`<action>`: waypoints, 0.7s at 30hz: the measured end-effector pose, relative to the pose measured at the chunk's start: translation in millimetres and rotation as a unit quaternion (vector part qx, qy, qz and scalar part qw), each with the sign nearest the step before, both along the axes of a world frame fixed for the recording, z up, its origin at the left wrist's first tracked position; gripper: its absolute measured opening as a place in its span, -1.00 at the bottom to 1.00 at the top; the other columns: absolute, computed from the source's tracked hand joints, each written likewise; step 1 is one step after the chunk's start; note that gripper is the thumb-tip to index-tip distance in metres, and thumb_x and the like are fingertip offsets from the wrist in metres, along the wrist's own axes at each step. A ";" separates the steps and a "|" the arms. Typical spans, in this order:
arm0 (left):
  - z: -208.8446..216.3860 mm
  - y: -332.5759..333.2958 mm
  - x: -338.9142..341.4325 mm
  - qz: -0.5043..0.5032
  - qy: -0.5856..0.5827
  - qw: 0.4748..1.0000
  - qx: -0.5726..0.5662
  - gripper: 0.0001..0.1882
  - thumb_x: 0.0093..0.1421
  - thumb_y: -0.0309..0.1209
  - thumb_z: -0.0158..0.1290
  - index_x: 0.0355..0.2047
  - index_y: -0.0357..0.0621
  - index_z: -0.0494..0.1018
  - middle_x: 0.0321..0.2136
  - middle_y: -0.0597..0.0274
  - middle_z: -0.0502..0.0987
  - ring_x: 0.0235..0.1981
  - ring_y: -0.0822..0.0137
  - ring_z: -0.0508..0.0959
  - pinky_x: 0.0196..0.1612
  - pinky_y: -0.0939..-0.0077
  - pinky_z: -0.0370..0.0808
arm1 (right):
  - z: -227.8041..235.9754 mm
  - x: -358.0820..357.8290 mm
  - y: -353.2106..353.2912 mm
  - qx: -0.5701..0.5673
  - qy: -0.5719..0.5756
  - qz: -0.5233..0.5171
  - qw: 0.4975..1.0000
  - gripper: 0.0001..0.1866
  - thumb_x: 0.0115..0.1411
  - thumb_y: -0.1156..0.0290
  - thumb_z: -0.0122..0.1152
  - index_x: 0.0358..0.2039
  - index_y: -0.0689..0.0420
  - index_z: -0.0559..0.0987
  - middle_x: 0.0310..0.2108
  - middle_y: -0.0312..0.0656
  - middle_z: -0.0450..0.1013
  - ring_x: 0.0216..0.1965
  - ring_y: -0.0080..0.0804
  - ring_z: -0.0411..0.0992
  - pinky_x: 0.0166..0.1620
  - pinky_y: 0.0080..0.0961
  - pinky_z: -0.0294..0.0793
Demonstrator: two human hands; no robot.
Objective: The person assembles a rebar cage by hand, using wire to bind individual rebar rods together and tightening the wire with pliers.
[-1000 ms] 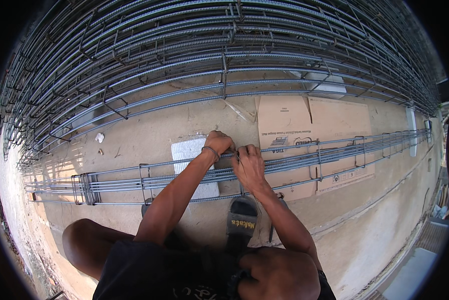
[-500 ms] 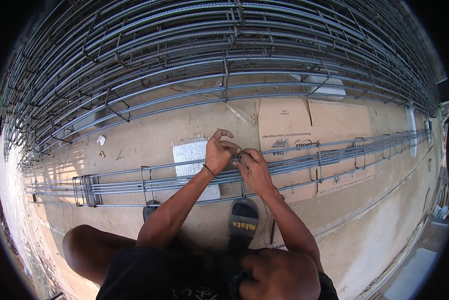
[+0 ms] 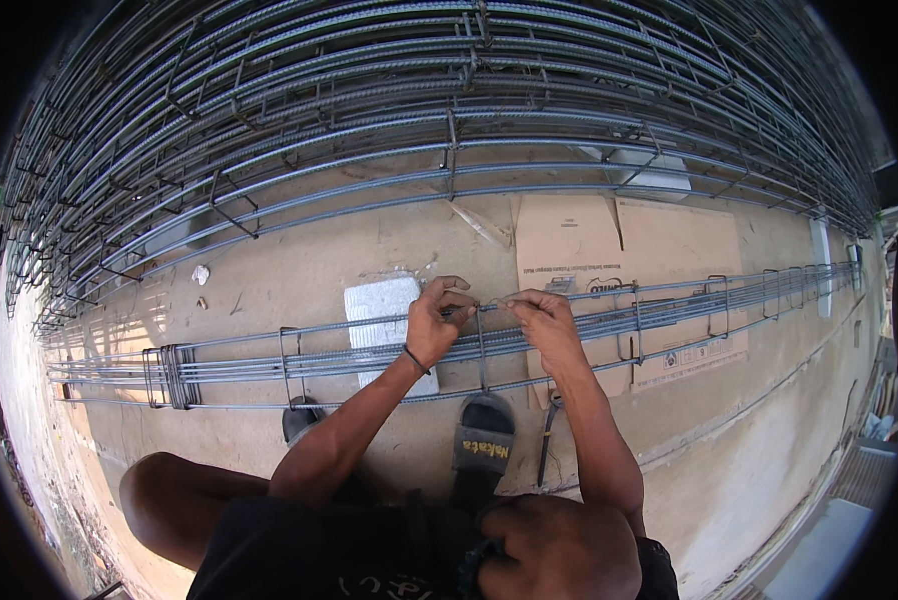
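A long cage of ribbed steel rebar (image 3: 589,325) with square wire stirrups lies across in front of me. At the top corner of one stirrup (image 3: 483,350), a thin tie wire (image 3: 497,303) shows between my hands. My right hand (image 3: 549,325) pinches this wire just right of the stirrup. My left hand (image 3: 433,322) is beside the same corner on the left, above the upper bar, its fingers curled toward the thumb; whatever they hold is too small to make out. A bundle of stirrups (image 3: 174,377) sits gathered at the cage's left end.
Finished rebar cages (image 3: 369,90) are stacked high along the far side. Flattened cardboard (image 3: 569,235) and a white foam block (image 3: 379,300) lie on the concrete under and beyond the cage. A dark hand tool (image 3: 546,445) lies by my right forearm, near my sandal (image 3: 486,440).
My right hand has moved away to the right from the stirrup corner, and the thin wire now shows between the hands. My left hand has shifted slightly. The dark tool is more visible.
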State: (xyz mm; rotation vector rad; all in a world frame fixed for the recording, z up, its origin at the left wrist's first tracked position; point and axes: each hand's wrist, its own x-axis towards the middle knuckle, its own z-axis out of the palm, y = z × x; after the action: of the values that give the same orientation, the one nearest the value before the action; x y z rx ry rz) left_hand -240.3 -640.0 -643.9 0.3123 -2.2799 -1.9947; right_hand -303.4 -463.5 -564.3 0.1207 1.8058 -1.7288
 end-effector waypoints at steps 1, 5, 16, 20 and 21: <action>5.6 6.9 2.1 0.011 -0.002 0.999 -0.030 -0.58 0.05 -0.66 0.20 -0.07 -0.25 0.36 -0.32 0.17 0.66 -0.26 0.39 0.62 -0.16 0.52 0.53 | 0.3 -8.8 -1.0 0.003 0.002 -0.004 1.000 -0.87 0.22 0.48 0.15 -0.36 0.26 0.61 -0.61 -0.46 0.33 -0.67 -0.81 0.08 -0.61 -0.76 0.04; 14.1 22.1 19.2 0.073 0.061 0.984 -0.149 -0.63 0.07 -0.57 0.17 -0.09 -0.14 0.40 -0.32 0.06 0.63 -0.35 0.04 0.64 -0.24 0.35 0.54 | -19.1 -24.2 -42.0 0.013 0.002 0.033 0.999 -0.87 0.17 0.51 0.11 -0.45 0.27 0.58 -0.63 -0.43 0.35 -0.69 -0.72 0.15 -0.62 -0.67 0.11; -7.5 22.5 8.6 0.221 0.003 0.970 0.104 -0.81 0.09 -0.63 0.07 -0.25 -0.38 0.42 -0.55 0.13 0.60 -0.54 0.55 0.52 -0.50 0.55 0.46 | 20.4 -11.9 -58.2 0.208 0.200 0.326 0.900 -0.82 0.12 0.53 0.01 -0.52 0.36 0.53 -0.55 0.05 0.53 -0.53 -0.22 0.54 -0.41 -0.34 0.49; 1.0 -9.4 -7.6 0.044 -0.078 0.995 0.054 -0.80 0.26 -0.49 0.04 -0.26 -0.46 0.52 -0.43 0.13 0.61 -0.48 0.49 0.55 -0.42 0.60 0.50 | 39.5 -17.0 -45.9 0.243 0.322 0.292 0.867 -0.85 0.12 0.49 0.10 -0.41 0.31 0.57 -0.47 0.05 0.56 -0.41 -0.05 0.55 -0.27 -0.25 0.52; 3.2 -9.5 -12.2 0.033 -0.118 0.986 0.114 -0.79 0.27 -0.50 0.03 -0.25 -0.48 0.52 -0.41 0.12 0.62 -0.45 0.48 0.56 -0.38 0.59 0.51 | 32.0 -21.3 -37.4 0.272 0.324 0.276 0.863 -0.84 0.12 0.50 0.12 -0.36 0.33 0.56 -0.41 0.11 0.54 -0.31 0.03 0.53 -0.20 -0.17 0.49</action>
State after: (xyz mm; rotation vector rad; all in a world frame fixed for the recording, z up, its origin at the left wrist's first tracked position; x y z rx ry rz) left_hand -252.5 -649.5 -640.7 0.6658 -2.1312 -2.2971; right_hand -324.8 -500.9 -532.3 -0.7645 2.4478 -0.8536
